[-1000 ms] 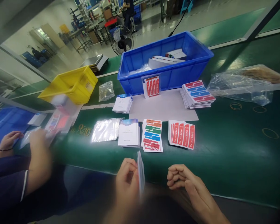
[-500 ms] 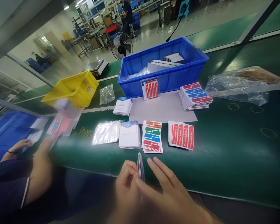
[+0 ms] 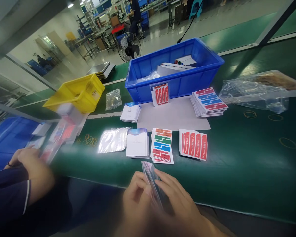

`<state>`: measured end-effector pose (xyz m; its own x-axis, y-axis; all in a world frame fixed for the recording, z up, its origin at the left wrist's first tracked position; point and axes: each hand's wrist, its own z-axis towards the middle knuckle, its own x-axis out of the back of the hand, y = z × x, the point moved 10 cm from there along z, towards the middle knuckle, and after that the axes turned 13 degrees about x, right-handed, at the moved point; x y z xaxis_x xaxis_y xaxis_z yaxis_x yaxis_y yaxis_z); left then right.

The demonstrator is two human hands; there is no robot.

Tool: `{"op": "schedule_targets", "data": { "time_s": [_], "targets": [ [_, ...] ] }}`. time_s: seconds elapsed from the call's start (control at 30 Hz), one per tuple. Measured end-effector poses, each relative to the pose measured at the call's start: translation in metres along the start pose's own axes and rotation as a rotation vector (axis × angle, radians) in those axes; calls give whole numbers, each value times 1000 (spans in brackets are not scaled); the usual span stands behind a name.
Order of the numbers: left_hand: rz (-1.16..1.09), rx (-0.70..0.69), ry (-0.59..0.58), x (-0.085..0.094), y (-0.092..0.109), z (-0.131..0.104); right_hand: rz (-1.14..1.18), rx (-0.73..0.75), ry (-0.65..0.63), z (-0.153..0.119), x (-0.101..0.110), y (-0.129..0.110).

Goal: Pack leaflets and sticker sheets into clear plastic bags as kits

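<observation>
A clear plastic bag [image 3: 153,184] with pinkish-red print showing inside stands tilted near the table's front edge. My left hand [image 3: 137,194] pinches it from the left. Against its right side lie the outstretched fingers of my right hand [image 3: 179,196]; its thumb is hidden. Just beyond my hands are a stack of white booklets [image 3: 137,144], a stack of multicoloured sticker sheets [image 3: 162,145] and a pile of red level-label sheets [image 3: 193,144]. Flat empty clear bags [image 3: 112,140] lie left of the booklets.
Behind stand a blue bin [image 3: 174,75] and a yellow bin [image 3: 76,93]. A packed sample [image 3: 160,94] leans on the blue bin. More booklets [image 3: 130,112] and sticker sheets [image 3: 209,102] sit nearby. Rubber bands [image 3: 90,140] lie around. A co-worker's arm [image 3: 36,168] reaches in at left.
The bag has turned from edge-on to show its right face. My right fingers have moved left onto it. The co-worker's nearer hand has drawn back left from the packs.
</observation>
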<state>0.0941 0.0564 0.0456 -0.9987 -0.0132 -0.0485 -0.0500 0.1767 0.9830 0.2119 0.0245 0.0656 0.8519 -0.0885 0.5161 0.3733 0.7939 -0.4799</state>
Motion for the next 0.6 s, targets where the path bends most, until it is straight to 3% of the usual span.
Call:
{"op": "schedule_targets", "data": {
  "time_s": [0.1, 0.2, 0.37, 0.6],
  "targets": [
    [207, -127, 36, 0, 14, 1, 144, -74, 80, 0, 12, 15],
    [468, -252, 92, 4, 27, 5, 211, -137, 74, 0, 24, 30],
    [673, -462, -183, -21, 38, 14, 225, -119, 44, -4, 42, 43],
    [764, -602, -324, -48, 55, 15, 136, 50, 14, -9, 55, 43]
  ]
}}
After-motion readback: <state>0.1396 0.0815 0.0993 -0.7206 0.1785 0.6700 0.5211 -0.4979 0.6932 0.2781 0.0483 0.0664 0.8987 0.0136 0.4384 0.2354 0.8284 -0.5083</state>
